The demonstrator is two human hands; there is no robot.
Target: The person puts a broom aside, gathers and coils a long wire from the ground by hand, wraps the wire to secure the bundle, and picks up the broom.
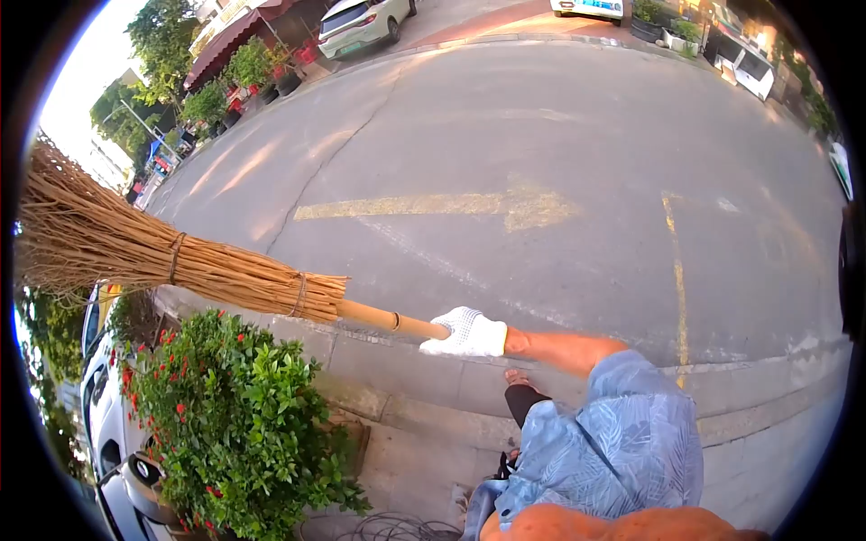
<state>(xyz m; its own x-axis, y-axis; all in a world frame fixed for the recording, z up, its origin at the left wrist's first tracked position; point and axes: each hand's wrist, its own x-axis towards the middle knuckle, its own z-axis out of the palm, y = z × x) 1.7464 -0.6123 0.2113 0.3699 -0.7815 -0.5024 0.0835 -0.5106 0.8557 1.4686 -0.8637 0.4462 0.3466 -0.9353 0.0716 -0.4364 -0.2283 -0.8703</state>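
Observation:
My right hand, in a white dotted glove, is closed around the bamboo handle of a twig broom. From there the broom stretches toward the left edge of the view, its brown twigs bound with ties and fanning out at the far end. Its lower edge passes just above a leafy bush with red flowers. My left hand is out of view.
A flowering bush grows beside the pavement, with coiled cable near it. Beyond the kerb lies a grey road with a yellow arrow. A white car is at the top; other vehicles are at lower left.

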